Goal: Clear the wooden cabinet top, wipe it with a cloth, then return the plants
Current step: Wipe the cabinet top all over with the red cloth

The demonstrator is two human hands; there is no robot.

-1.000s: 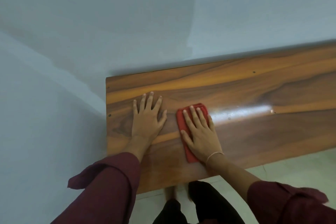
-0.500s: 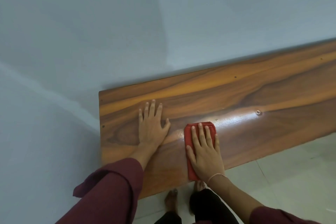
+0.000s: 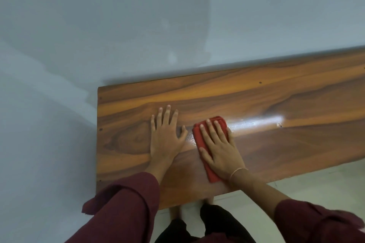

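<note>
1. Left grip (image 3: 166, 140): it lies palm down on the wooden tabletop (image 3: 256, 94). The fingers are straight and spread, and the thumb is angled out toward the other hand. It holds nothing and rests flat on bare wood.

2. Right grip (image 3: 219, 150): it lies palm down with the fingers straight and close together. It presses flat on the red cloth (image 3: 213, 174). We see no curl or pinch, so the cloth is held by downward pressure only.

3. Red cloth: it is folded into a narrow strip directly beneath the right grip. One end shows just past the fingertips. The other end shows beside the wrist, near the front edge of the tabletop. One long edge shows along the thumb side of the right grip, close to the left grip's thumb but apart from it.

4. Relation of the grips: the two lie side by side, near each other but not touching. Bare wood shows between the two thumbs.

5. Tabletop: its end lies outward of the left grip, on the little-finger side. Its rear edge meets the pale wall (image 3: 118, 25) beyond both sets of fingertips. Outward of the right grip, a bright glare band (image 3: 256, 122) runs along the wood, starting just beside the cloth. A small pale mark (image 3: 280, 125) sits at its far end.

6. Behind the grips:
   - A thin bracelet (image 3: 238, 170) circles the right wrist.
   - Maroon sleeves cover the left forearm (image 3: 126, 203) and the right forearm (image 3: 316, 223).
   - A light floor (image 3: 316, 183) shows below the front edge of the tabletop.
</note>
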